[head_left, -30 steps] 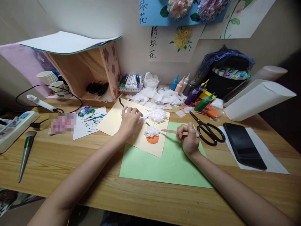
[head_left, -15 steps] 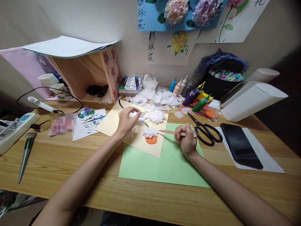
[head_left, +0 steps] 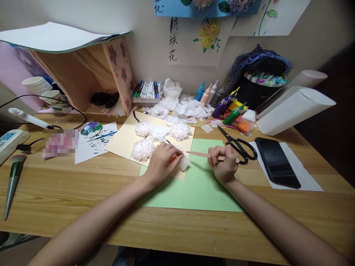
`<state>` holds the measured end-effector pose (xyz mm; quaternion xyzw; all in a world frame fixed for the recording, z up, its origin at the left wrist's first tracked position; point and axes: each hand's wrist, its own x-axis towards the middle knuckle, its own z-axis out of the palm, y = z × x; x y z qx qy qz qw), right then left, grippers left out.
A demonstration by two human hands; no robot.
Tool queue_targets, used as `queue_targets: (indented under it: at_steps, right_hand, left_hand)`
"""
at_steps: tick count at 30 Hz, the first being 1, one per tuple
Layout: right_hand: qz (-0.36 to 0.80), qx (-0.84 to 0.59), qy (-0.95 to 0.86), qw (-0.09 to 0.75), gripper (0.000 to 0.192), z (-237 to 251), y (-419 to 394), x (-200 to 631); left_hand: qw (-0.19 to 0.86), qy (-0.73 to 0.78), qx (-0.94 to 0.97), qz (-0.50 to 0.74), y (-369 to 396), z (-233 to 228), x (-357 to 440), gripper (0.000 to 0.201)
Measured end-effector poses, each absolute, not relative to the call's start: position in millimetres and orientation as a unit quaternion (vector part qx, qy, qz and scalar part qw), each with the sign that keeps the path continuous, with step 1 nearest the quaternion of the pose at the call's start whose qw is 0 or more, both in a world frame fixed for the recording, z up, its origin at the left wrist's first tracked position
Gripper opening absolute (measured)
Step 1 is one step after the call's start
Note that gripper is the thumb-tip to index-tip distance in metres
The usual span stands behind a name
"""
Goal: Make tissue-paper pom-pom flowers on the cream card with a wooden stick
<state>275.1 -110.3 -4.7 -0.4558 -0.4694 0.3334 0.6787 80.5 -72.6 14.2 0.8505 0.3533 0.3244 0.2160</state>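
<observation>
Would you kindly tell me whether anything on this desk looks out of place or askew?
The cream paper lies askew over the green paper, and white tissue scraps are strewn loosely behind it. A pixelated patch at left hides whatever lies there.

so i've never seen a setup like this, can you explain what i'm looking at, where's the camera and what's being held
There's no machine here, just a person's two bare hands. The view comes from one camera worn on the head, looking forward and down. The left hand, over a cream sheet, pinches a small white paper piece. The right hand has a pencil in its grip, its tip pointing toward the left hand. On that cream sheet are fluffy white flowers, and a green sheet lies partly beneath it. Around them on the wooden table are scissors, a black phone, white paper scraps and markers.
</observation>
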Motion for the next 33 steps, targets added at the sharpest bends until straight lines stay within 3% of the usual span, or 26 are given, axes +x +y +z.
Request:
queue_targets:
  at_steps: [7,15,21,33]
  right_hand:
    - [0.240,-0.419,-0.671,0.563,0.059,-3,-120,275]
    - [0.155,-0.347,-0.725,0.574,0.051,-4,-125,275]
    - [0.115,-0.352,-0.773,0.514,0.045,-7,-118,271]
    - [0.139,-0.403,-0.751,0.504,0.047,-7,-115,268]
  left_hand:
    - [0.092,0.359,0.867,0.332,-65,0,86,0.011]
    - [0.065,0.369,0.867,0.329,-63,-4,88,0.012]
    - [0.084,0.374,0.865,0.323,-63,-1,88,0.014]
    - [0.208,0.473,0.753,0.408,-60,-4,85,0.012]
